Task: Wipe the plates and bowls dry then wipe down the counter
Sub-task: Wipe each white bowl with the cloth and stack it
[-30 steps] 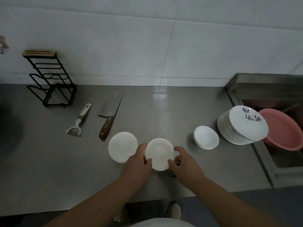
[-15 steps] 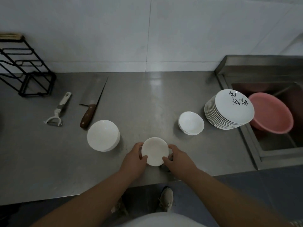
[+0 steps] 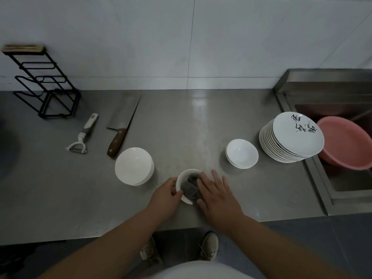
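Grey cloth [image 3: 190, 191] lies inside the bowl [image 3: 186, 173] at 6 o'clock on the counter [image 3: 181, 121]. Your left hand [image 3: 166, 193] grips the rim; your right hand [image 3: 218, 196], fingers spread, presses the cloth. Judged: bowl-drying step; next, sweep round the wall.

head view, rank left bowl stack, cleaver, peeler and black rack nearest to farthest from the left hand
1. left bowl stack, just up-left of the left hand
2. cleaver, behind the stack
3. peeler, left of the cleaver
4. black rack, far back-left by the wall
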A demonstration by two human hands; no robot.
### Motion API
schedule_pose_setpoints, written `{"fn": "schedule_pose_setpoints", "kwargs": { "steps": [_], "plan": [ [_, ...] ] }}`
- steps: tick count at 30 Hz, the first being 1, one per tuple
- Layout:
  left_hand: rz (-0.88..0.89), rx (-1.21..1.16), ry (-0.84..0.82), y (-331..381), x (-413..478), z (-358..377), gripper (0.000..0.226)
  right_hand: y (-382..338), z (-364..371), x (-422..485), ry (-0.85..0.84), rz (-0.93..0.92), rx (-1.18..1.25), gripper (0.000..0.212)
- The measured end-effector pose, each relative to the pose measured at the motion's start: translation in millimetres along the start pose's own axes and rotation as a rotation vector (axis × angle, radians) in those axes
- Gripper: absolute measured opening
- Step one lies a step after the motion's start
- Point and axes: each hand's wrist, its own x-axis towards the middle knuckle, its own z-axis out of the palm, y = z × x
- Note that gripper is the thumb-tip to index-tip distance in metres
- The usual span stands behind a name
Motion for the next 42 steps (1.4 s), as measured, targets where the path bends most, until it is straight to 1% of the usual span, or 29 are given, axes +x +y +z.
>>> {"fn": "schedule_pose_setpoints", "kwargs": {
  "steps": [2, 4, 8, 10, 14, 18, 20, 25, 28, 30, 33, 34, 36, 39, 42],
  "plan": [
    [0.005, -0.008, -0.005, -2, 1, -1, 0.038, 2, 8, -2, 0.019, -0.138, -0.055, 0.061],
    [0.009, -0.023, -0.032, -2, 2, -2, 0.038, 3, 9, -2, -0.032, -0.205, -0.098, 0.064],
    [0.007, -0.037, -0.071, -3, 4, 1, 0.039, 0, 10, 8, -0.179, -0.181, -0.166, 0.080],
    [0.013, -0.029, -0.065, -2, 6, 0, 0.040, -7, 11, 15, -0.185, -0.161, -0.146, 0.085],
    [0.030, 0.007, -0.071, 0, 13, -6, 0.041, -18, 9, 21, -0.159, -0.126, -0.086, 0.087],
    [0.044, 0.034, -0.071, -2, 15, -6, 0.041, -16, 12, 19, -0.157, -0.172, -0.115, 0.093],
    [0.060, 0.055, -0.073, -1, 15, -4, 0.042, -16, 10, 20, -0.188, -0.191, -0.099, 0.099],
    [0.067, 0.055, -0.070, 4, 18, -6, 0.041, -17, 11, 21, -0.242, -0.171, 0.015, 0.106],
    [0.054, 0.076, -0.056, 7, 21, -7, 0.038, -14, 3, 20, -0.291, -0.212, 0.060, 0.101],
    [0.028, 0.101, -0.045, 7, 23, -7, 0.034, -5, -7, 20, -0.306, -0.276, 0.072, 0.095],
    [0.007, 0.140, -0.065, 11, 25, -7, 0.032, 19, -11, 21, -0.250, -0.404, -0.064, 0.085],
    [0.007, 0.147, -0.067, 13, 25, -7, 0.033, 26, -9, 20, -0.238, -0.405, -0.138, 0.083],
    [-0.008, 0.137, -0.051, 17, 24, -4, 0.032, 31, -3, 18, -0.227, -0.333, -0.210, 0.084],
    [-0.067, 0.078, -0.004, 19, 18, 4, 0.027, 19, 7, 13, -0.196, -0.209, -0.119, 0.090],
    [-0.175, 0.037, -0.018, 19, 10, 13, 0.025, 7, 14, 9, -0.155, -0.169, -0.040, 0.091]
  ]
}}
